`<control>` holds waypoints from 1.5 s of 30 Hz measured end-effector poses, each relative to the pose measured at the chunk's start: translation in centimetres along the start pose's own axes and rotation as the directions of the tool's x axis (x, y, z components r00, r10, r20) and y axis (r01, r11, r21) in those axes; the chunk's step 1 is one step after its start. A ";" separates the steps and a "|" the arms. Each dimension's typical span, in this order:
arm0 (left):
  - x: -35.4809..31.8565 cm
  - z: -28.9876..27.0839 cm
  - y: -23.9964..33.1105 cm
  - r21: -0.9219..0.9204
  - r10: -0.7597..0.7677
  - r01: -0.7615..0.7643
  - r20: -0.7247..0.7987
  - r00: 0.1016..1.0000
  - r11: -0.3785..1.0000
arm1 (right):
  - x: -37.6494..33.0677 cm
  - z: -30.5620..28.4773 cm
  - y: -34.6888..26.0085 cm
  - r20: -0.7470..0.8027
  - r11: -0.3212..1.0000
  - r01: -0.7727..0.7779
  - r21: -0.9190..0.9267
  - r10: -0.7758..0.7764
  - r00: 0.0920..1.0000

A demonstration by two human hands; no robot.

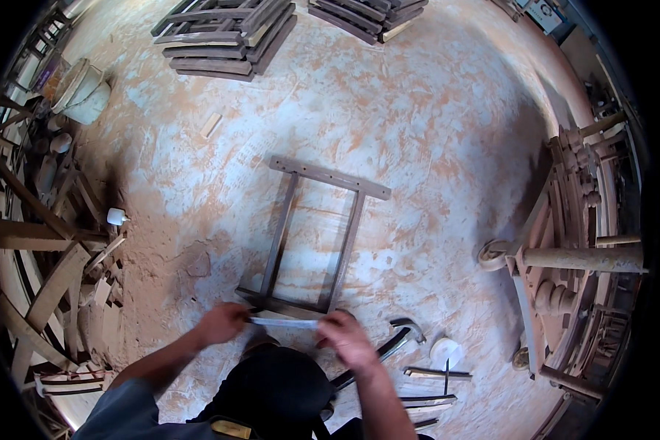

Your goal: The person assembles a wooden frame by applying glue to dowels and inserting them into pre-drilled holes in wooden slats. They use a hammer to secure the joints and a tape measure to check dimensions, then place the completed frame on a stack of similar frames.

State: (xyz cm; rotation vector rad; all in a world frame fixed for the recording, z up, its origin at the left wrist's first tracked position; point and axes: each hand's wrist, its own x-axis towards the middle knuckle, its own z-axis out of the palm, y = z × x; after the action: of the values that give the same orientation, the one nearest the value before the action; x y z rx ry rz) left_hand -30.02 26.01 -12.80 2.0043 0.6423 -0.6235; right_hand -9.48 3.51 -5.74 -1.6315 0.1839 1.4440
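A narrow white strip [286,323], perhaps a measuring tape, is stretched level between my two hands. My left hand [225,323] pinches its left end and my right hand [343,337] grips the other end. Just beyond the strip, a dark wooden frame [350,242] lies on the floor. Two long rails join its far crosspiece, which has several small holes, to a near crosspiece beside my hands. Whether the strip touches the near crosspiece I cannot tell. To the right of my right hand lies a claw hammer [412,330], its handle partly hidden by my forearm.
Near the hammer are a white round container [445,352] and several dark wood strips [433,402]. Stacked wooden frames [220,51] lie at the far side. A white bucket [86,92] and curved wood pieces [59,282] line the left; a wheeled wooden rack [535,293] stands right.
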 end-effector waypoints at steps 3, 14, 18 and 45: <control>-2.5 -2.3 -8.6 0.038 -0.194 0.195 -0.036 0.980 0.980 | 1.3 -8.2 0.1 -0.192 0.909 0.138 0.394 -0.066 0.979; -8.3 -0.5 -13.8 -0.286 -0.508 0.523 0.129 0.851 0.803 | 3.1 -12.5 -2.6 -0.419 0.802 0.344 0.489 -0.130 0.899; -6.0 0.8 -13.0 -0.326 -0.524 0.527 0.105 0.845 0.785 | 2.9 -9.5 -1.2 -0.343 0.848 0.290 0.443 -0.138 0.929; -2.7 1.3 -12.6 -0.313 -0.559 0.514 -0.068 0.826 0.798 | -0.8 -8.2 12.3 -0.292 0.813 0.117 0.571 0.068 0.954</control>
State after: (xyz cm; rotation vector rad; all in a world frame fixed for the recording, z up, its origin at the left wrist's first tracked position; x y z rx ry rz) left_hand -40.46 30.07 -19.34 1.6023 1.3541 -0.6601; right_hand -11.78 -9.58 -12.39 -1.3096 0.7109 0.9665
